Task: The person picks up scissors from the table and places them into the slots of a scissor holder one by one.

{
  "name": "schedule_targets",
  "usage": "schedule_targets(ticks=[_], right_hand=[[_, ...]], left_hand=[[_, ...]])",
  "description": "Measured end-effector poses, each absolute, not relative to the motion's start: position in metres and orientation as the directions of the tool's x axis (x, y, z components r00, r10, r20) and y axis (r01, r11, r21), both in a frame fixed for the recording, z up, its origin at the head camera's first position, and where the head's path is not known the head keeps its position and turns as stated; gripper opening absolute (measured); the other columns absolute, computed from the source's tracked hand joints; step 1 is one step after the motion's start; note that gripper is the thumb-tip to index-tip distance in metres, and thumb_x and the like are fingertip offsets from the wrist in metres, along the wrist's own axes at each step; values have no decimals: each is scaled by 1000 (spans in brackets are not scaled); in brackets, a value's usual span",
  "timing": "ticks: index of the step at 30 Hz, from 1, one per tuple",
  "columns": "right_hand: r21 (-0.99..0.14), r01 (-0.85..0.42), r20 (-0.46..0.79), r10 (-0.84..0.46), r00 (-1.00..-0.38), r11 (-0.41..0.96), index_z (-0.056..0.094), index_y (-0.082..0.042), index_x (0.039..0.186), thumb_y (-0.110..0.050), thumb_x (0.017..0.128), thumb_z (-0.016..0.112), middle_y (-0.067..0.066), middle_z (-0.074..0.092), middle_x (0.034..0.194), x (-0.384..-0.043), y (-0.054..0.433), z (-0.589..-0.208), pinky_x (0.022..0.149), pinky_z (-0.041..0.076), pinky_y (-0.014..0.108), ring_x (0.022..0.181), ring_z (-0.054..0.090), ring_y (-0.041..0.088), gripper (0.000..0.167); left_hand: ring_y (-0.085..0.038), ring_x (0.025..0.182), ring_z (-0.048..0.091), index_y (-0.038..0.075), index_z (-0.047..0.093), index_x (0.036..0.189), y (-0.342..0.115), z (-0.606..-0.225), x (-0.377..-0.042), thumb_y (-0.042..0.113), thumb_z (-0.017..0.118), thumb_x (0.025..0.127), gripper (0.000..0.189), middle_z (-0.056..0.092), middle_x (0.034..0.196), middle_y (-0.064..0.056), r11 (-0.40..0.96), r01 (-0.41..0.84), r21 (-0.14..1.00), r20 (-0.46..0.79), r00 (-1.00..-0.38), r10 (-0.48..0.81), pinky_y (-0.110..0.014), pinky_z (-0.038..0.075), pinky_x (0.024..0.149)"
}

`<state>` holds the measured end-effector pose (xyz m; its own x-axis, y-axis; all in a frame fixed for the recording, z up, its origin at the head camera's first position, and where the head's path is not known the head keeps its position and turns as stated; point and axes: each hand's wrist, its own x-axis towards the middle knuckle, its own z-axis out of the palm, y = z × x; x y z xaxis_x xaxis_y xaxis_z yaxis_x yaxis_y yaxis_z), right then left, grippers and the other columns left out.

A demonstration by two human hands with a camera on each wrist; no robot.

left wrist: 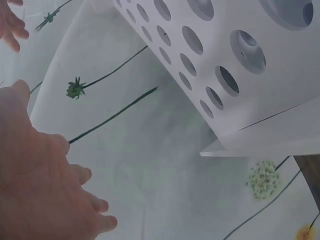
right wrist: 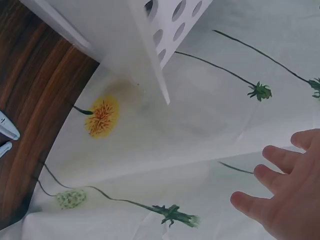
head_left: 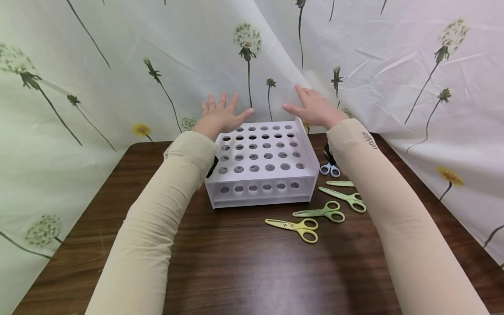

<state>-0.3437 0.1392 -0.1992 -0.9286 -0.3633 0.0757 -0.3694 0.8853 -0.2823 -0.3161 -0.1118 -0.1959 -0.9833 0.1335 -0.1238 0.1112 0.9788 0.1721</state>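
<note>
A white rack (head_left: 260,175) with rows of round holes stands on the table towards its far edge. Above the rack's back left corner, my left hand (head_left: 222,117) is held up with its fingers spread. My right hand (head_left: 315,107) hovers past the back right corner, fingers extended. Neither hand holds anything. In the left wrist view the left hand (left wrist: 45,175) is apart from the rack (left wrist: 220,60). The right wrist view likewise has a gap between the right hand (right wrist: 285,185) and the rack's side panel (right wrist: 125,55).
Right of the rack lie yellow scissors (head_left: 297,227), green scissors (head_left: 323,212), light green scissors (head_left: 346,198) and blue scissors (head_left: 330,169). Another light green blade (head_left: 339,183) is partly hidden by my right sleeve. A flower-printed cloth (head_left: 177,39) hangs behind the brown table (head_left: 236,271).
</note>
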Motion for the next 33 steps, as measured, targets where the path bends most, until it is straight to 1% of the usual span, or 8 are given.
schedule_targets(ticks=[8, 14, 21, 27, 33], right_hand=[[-337, -346, 74, -341, -937, 876, -5, -8, 148, -61, 91, 31, 19, 2, 151, -344, 151, -201, 108, 5, 47, 137, 0, 33, 86], [-348, -333, 64, -333, -941, 876, -7, -9, 147, -62, 91, 30, 20, 1, 151, -342, 158, -199, 108, 6, 48, 137, 1, 33, 86], [-380, -337, 84, -331, -940, 861, -6, -7, 147, -58, 92, 33, 22, 3, 150, -340, 166, -200, 109, 6, 46, 137, 3, 33, 85], [-409, -351, 115, -334, -936, 842, -4, -4, 147, -54, 93, 35, 23, 5, 150, -342, 172, -202, 109, 7, 44, 137, 6, 33, 83], [-411, -355, 134, -330, -934, 840, -2, -2, 147, -53, 94, 35, 24, 6, 149, -344, 178, -204, 109, 7, 44, 136, 6, 35, 83]], left_hand=[[-37, 125, -32, 27, -21, 143, -114, -198, -316, 73, 9, 84, 81, -28, 147, -8, 977, 107, 186, -123, -984, 131, -49, -22, 98], [-36, 126, -31, 26, -18, 144, -117, -200, -316, 75, 8, 82, 83, -27, 147, -7, 974, 109, 196, -112, -985, 133, -49, -23, 98], [-37, 127, -30, 27, -19, 144, -121, -202, -315, 72, 9, 85, 80, -25, 148, -9, 974, 111, 195, -109, -985, 134, -49, -21, 99], [-37, 127, -30, 26, -19, 144, -126, -204, -315, 72, 9, 85, 80, -25, 148, -9, 971, 123, 203, -105, -984, 147, -50, -20, 100], [-38, 126, -30, 26, -20, 144, -131, -205, -315, 71, 10, 86, 79, -25, 148, -10, 968, 144, 205, -106, -980, 168, -51, -19, 100]])
